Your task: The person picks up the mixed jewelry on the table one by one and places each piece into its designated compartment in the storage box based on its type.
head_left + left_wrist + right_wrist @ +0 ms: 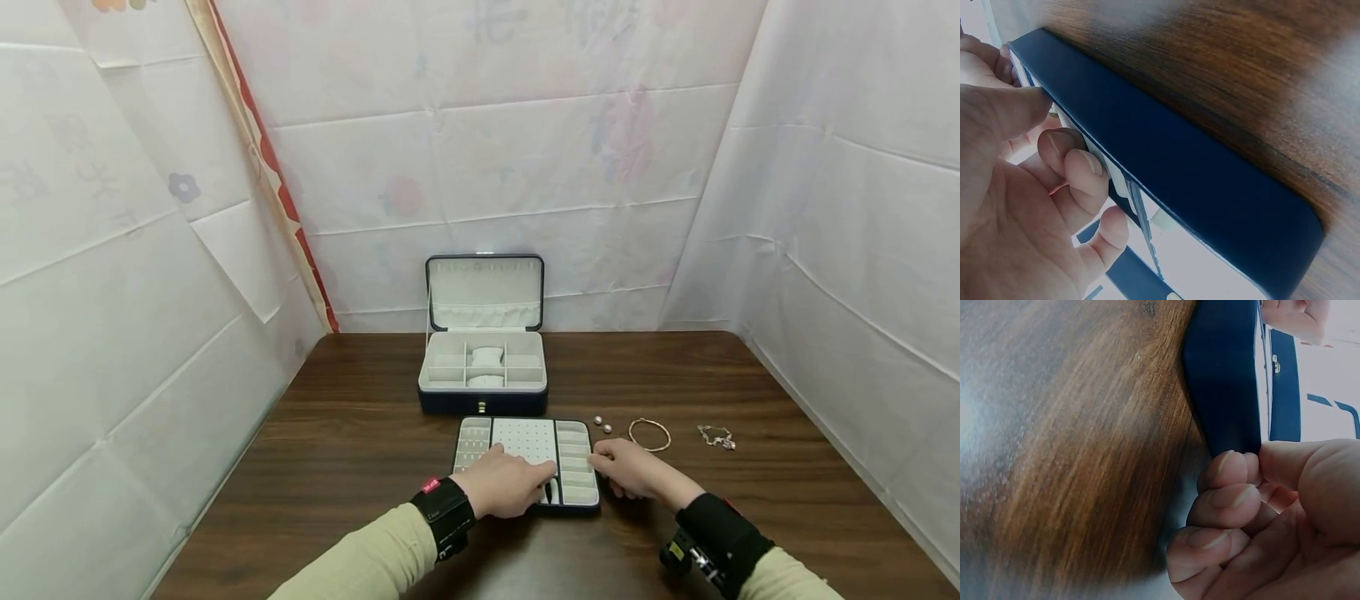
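A shallow jewelry tray with a navy outside and pale lining lies on the table. My left hand is over its near part, index finger reaching right. In the left wrist view, that thumb touches the tray's near rim and the other fingers curl over the lining; anything between them is hidden. My right hand pinches the tray's right side near a corner, thumb on the rim and fingertips against the navy wall. Close to the right hand lie a bangle and two small round earrings.
An open navy jewelry box stands behind the tray, its lid leaning back, with pale cushions in the middle compartments. At the right lies a chain bracelet. White sheets hang around the wooden table.
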Demonstrator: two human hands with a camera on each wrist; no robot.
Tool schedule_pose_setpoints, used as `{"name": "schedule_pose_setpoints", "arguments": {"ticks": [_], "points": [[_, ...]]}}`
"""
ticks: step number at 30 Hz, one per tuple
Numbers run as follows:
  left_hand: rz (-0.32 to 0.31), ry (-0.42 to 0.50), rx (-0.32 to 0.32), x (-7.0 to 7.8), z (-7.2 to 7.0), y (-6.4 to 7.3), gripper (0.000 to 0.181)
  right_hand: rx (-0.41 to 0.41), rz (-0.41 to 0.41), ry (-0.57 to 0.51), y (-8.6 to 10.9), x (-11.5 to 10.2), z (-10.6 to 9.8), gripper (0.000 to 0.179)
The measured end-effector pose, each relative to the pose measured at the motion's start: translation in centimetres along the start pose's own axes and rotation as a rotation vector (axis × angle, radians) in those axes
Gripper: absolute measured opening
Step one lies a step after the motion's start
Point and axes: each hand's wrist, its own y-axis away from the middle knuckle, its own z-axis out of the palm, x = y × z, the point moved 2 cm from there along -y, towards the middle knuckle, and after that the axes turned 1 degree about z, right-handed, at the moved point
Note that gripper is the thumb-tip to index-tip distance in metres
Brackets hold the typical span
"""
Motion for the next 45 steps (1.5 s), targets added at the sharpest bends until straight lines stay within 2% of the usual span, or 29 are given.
{"name": "schedule_pose_setpoints", "arguments": {"ticks": [5, 15, 25, 38, 45], "points": [[0.014, 0.006, -0.002, 0.06, 0.06, 0.03, 0.010, -0.005, -0.002, -0.001, -0.05, 0.13, 0.09, 0.030], [0.000, -0.005, 0.025, 0.25, -0.16, 0.18, 0.009, -0.003, -0.005, 0.005, -0.09, 0.08, -0.05, 0.031], [-0.071, 0.072, 0.020, 0.25, -0.21, 0.16, 0.017, -0.002, -0.013, 0.010, -0.16, 0.11, -0.01, 0.030], [0.014, 0.057, 0.067, 0.12, -0.31, 0.21, 0.018, -0.008, -0.047, 0.017, -0.17, 0.20, 0.02, 0.032], [0.049, 0.052, 0.127, 0.13, -0.43, 0.38, 0.022, -0.004, -0.064, 0.033, -0.03, 0.13, -0.12, 0.032]]}}
